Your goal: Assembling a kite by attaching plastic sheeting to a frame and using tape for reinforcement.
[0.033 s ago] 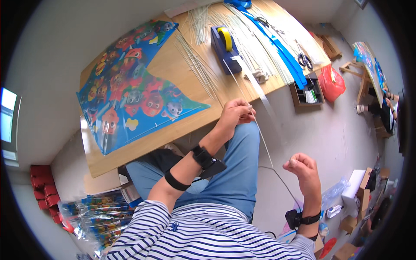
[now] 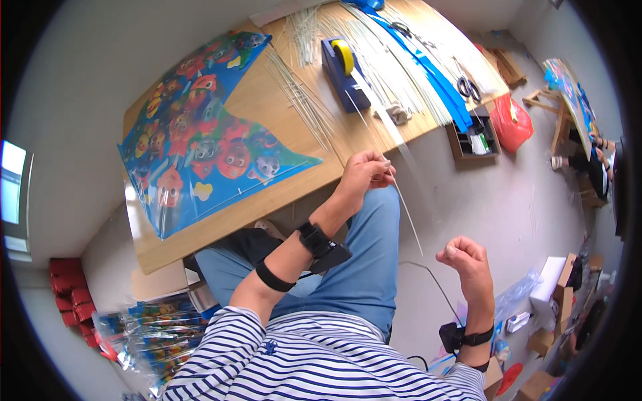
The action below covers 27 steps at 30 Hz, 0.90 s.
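My left hand (image 2: 366,175) is closed in a pinch around a thin white rod (image 2: 408,212). The rod slants from beside the tape dispenser (image 2: 348,83) down over my thigh, its lower end short of my right hand (image 2: 468,260). Off the yellow roll (image 2: 343,56) comes a clear tape strip (image 2: 394,130), stretched toward my right fingers, which are pinched together; its lower length is too faint to trace fully. On the table's left lies a blue printed sheet (image 2: 207,150) with cartoon figures, a rod lying along its near edge.
Several loose rods (image 2: 301,100) and a blue ribbon (image 2: 435,80) cover the wooden table (image 2: 221,224). Scissors (image 2: 468,88) lie at its right edge. Beyond are a drawer box (image 2: 461,150) and red bag (image 2: 511,123). Packed sheets (image 2: 160,334) sit at lower left; another person works far right.
The view has shifted very slightly. My hands keep nearly the same place and grip.
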{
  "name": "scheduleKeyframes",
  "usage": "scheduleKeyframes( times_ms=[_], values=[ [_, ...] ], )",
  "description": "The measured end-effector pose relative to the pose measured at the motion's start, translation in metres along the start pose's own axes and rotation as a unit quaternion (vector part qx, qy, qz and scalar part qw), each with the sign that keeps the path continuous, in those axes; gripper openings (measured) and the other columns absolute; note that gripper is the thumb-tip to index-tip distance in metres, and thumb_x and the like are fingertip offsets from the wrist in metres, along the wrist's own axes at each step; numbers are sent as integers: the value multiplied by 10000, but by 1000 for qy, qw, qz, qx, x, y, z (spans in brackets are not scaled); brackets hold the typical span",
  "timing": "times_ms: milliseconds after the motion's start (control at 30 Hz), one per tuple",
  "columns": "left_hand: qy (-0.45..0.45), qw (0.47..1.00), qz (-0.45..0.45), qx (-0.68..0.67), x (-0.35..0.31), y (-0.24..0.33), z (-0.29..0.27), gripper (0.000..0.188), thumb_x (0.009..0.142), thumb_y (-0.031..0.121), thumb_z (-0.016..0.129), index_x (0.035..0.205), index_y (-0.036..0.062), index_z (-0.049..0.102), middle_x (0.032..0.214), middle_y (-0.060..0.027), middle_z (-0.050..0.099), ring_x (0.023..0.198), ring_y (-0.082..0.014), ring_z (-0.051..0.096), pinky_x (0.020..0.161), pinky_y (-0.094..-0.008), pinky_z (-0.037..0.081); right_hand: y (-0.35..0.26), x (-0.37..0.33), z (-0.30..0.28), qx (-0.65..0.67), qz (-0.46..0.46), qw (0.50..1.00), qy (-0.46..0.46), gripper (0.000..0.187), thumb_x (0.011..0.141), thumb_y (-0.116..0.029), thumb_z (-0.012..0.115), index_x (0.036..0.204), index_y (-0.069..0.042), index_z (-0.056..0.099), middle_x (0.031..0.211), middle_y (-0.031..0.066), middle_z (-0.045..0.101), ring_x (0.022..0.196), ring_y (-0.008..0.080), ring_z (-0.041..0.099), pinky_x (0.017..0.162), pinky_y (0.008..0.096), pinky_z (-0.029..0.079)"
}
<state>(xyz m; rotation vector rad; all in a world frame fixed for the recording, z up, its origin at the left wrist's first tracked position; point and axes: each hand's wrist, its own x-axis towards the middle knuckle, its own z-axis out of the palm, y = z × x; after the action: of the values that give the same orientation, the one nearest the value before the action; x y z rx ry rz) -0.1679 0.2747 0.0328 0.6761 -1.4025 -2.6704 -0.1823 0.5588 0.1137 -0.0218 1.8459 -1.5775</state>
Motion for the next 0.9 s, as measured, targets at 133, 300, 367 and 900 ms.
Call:
scheduleKeyframes(
  times_ms=[133, 300, 367, 900],
  values=[
    [-27, 999, -13, -25, 17, -16, 10, 35, 878, 47, 599, 863, 50, 568, 861, -137, 687, 731, -188, 673, 701, -310, 559, 23, 14, -6, 15, -51, 998, -31, 111, 879, -119, 626, 843, -15, 607, 787, 23, 614, 784, 129, 627, 804, 310, 540],
    [11, 1000, -13, 15, 15, 3, 9, 14, 865, 38, 593, 860, 37, 580, 855, -134, 688, 712, -185, 672, 698, -320, 555, 15, 22, -2, 34, -13, 998, -59, 145, 900, -136, 631, 858, 1, 606, 764, 38, 611, 716, 141, 620, 744, 299, 529],
    [16, 999, -8, 46, 17, 2, 9, 23, 876, 44, 590, 891, 28, 583, 884, -153, 697, 744, -197, 683, 744, -337, 562, 19, 20, -3, 34, -11, 998, -53, 135, 895, -123, 630, 855, 3, 606, 762, 41, 611, 705, 145, 620, 728, 297, 525],
    [5, 999, -14, 50, 20, -11, 7, 34, 881, 86, 602, 885, 75, 570, 903, -100, 692, 791, -164, 672, 757, -305, 548, 26, 16, -3, 40, -15, 998, -39, 65, 838, -51, 639, 836, 10, 619, 707, 65, 634, 647, 143, 617, 678, 280, 510]
  ],
)
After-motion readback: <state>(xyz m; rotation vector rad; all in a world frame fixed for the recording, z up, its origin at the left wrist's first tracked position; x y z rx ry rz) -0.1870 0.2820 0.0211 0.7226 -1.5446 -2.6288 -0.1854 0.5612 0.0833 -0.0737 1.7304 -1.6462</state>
